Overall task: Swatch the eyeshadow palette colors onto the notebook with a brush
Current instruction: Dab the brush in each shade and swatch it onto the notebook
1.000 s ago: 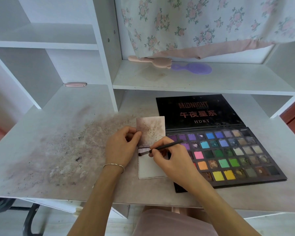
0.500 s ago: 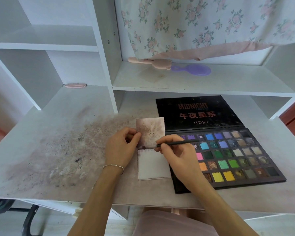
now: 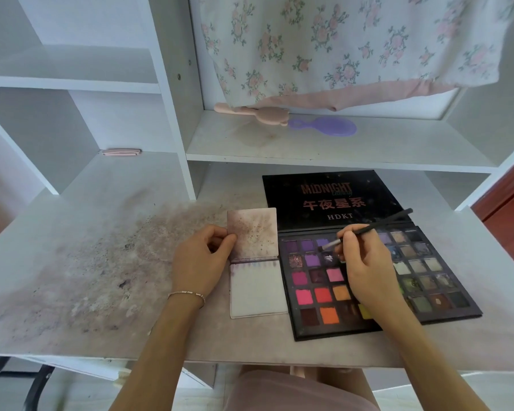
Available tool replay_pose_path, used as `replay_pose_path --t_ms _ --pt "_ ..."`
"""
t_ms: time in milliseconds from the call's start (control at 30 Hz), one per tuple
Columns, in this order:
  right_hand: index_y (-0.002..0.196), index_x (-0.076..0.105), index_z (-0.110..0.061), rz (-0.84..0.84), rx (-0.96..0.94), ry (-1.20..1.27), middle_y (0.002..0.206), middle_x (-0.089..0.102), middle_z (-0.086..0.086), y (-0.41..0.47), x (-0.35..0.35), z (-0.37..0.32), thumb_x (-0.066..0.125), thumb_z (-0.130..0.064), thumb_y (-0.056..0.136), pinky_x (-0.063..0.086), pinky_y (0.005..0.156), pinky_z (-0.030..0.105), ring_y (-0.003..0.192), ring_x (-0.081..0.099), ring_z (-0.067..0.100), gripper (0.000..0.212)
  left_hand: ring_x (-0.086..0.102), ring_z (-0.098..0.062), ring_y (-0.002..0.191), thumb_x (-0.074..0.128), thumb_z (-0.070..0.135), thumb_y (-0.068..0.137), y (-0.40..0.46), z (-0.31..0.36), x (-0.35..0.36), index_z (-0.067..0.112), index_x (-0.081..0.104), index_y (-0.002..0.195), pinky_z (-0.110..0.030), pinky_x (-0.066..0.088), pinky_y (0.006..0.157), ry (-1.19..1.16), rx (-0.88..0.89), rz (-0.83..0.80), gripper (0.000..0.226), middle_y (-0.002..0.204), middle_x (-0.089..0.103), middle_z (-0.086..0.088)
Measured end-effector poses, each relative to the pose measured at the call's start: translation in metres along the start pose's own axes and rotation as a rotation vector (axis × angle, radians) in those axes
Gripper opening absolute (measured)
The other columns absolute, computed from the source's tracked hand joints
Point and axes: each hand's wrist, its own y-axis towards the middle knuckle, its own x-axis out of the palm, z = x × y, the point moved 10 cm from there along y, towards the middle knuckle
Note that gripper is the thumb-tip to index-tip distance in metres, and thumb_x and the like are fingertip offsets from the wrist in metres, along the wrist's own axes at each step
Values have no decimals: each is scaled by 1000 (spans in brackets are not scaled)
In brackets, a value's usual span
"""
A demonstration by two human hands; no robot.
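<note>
The right hand (image 3: 365, 271) pinches the brush (image 3: 368, 229), its tip on a purple pan in the open palette (image 3: 377, 280) on the table (image 3: 86, 262). The left hand (image 3: 201, 262) pinches the flipped-up cover of the notebook (image 3: 257, 289), just left of the palette.

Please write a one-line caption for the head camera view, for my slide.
Right hand dips a brush into a purple pan of the eyeshadow palette; left hand holds the notebook.
</note>
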Motion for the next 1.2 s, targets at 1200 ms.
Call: replay_pose_path --t_ms 1200 --pt "75 48 -30 -101 -52 -162 64 60 5 -2 9 3 46 -11 91 44 49 22 60 56 18 25 55 4 67 64 22 84 -1 3 -1 29 60 75 -6 38 57 28 -6 2 12 69 59 18"
